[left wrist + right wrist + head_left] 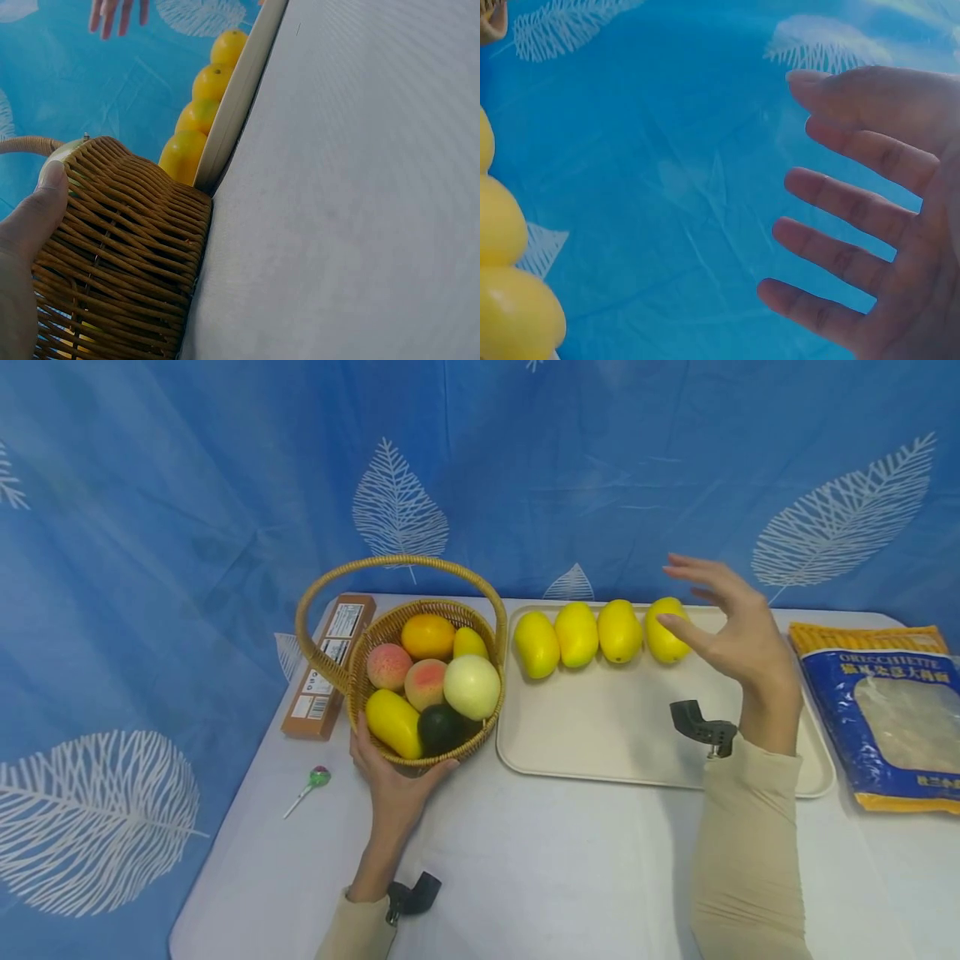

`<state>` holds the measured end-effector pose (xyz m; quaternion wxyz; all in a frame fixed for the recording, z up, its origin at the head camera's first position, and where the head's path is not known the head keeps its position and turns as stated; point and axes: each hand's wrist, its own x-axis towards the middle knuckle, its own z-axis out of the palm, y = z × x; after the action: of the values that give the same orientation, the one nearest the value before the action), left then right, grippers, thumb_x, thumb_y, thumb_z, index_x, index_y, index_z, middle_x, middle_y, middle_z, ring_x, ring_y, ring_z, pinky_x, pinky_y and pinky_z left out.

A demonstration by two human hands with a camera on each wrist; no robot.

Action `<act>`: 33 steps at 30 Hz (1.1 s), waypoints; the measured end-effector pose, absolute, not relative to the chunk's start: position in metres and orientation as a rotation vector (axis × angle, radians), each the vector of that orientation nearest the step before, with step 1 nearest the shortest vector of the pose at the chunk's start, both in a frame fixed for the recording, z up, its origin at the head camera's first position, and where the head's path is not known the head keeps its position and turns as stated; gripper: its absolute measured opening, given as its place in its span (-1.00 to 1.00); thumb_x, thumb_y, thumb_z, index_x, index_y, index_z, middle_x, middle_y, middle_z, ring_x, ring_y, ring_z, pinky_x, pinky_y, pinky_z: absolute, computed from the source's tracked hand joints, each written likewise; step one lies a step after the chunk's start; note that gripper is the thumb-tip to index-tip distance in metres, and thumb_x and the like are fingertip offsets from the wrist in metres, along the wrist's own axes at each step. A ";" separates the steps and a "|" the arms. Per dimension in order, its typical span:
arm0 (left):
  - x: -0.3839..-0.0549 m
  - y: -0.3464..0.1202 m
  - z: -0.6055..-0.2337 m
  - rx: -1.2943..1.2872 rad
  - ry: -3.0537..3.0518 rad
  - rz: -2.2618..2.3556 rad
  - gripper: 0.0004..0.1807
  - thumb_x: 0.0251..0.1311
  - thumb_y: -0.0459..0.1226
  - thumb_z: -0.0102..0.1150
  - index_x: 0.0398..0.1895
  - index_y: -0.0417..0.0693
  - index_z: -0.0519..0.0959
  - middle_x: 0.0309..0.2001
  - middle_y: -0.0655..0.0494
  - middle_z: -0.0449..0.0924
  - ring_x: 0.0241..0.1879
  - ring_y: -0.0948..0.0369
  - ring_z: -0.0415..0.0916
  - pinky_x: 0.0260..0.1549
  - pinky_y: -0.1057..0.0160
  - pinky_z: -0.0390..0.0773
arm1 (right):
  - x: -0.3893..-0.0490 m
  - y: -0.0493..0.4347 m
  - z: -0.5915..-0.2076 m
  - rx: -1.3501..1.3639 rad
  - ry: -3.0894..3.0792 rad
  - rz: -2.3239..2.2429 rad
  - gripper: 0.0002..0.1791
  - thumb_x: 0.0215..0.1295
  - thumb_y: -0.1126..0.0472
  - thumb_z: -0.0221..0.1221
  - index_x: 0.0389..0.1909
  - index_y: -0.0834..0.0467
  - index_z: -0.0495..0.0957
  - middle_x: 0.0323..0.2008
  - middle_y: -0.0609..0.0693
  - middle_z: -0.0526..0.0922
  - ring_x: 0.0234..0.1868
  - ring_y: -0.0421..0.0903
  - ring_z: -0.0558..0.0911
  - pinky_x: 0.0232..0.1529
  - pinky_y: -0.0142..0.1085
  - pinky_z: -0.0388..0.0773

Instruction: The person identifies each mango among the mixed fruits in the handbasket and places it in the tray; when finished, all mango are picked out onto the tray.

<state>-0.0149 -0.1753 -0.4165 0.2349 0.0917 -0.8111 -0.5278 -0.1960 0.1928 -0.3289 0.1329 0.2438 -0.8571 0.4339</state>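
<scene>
My left hand (393, 793) holds the near side of a wicker basket (352, 664), thumb and fingers spread about its outer wall. In the left wrist view the thumb (46, 202) lies against the woven side. The basket holds peaches (389, 667), a pale round fruit (472, 687), a dark green fruit (440, 729), a yellow mango (394, 723), an orange-yellow fruit (427, 636) and a yellow fruit partly hidden behind the pale one. My right hand (738, 631) hovers over the tray's right part with fingers apart, holding nothing, beside the last mango (666, 631).
Several yellow mangoes (577, 635) stand in a row along the back of a cream tray (600, 731). A blue and yellow pasta bag (885, 710) lies to its right. Left of the basket are a brown box (324, 681) and a lollipop (318, 777). A blue curtain (570, 468) hangs behind.
</scene>
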 end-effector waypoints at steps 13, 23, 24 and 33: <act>-0.013 -0.179 -0.417 0.265 -2.218 -1.449 0.39 -0.28 -0.44 0.58 0.54 -0.18 -0.26 0.49 -0.34 -0.37 0.46 -0.18 -0.25 0.42 -0.33 -0.19 | -0.185 0.158 -0.314 0.970 -2.467 1.270 -0.34 0.03 0.46 0.39 0.22 0.08 0.54 0.31 0.04 0.46 0.37 0.07 0.36 0.36 0.14 0.26; -0.012 -0.181 -0.415 0.253 -2.223 -1.430 0.38 -0.29 -0.43 0.58 0.53 -0.22 -0.25 0.49 -0.36 -0.38 0.47 -0.21 -0.26 0.42 -0.34 -0.20 | -0.177 0.108 -0.316 1.369 -2.336 1.320 -0.44 -0.02 0.47 0.42 0.08 0.18 0.60 0.20 0.11 0.55 0.27 0.02 0.48 0.34 -0.46 0.31; -0.013 -0.182 -0.416 0.245 -2.217 -1.429 0.39 -0.29 -0.43 0.58 0.53 -0.23 -0.26 0.49 -0.36 -0.38 0.47 -0.21 -0.26 0.42 -0.33 -0.21 | -0.175 0.100 -0.316 1.427 -2.318 1.330 -0.45 -0.01 0.45 0.42 0.08 0.18 0.60 0.20 0.12 0.55 0.27 0.02 0.48 0.34 -0.44 0.33; -0.018 -0.182 -0.419 0.146 -2.179 -1.437 0.41 -0.28 -0.42 0.60 0.51 -0.28 -0.30 0.50 -0.34 -0.34 0.46 -0.22 -0.22 0.44 -0.29 -0.18 | -0.156 0.034 -0.329 1.725 -2.384 1.348 -0.48 0.17 0.19 0.37 0.18 0.13 0.53 0.26 0.08 0.49 0.30 -0.02 0.43 0.32 -0.05 0.41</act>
<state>-0.0184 -0.1822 -0.4195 0.2606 0.0540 -0.8047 -0.5307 -0.1562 0.0341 -0.3293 -0.0476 0.5324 -0.7356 0.4161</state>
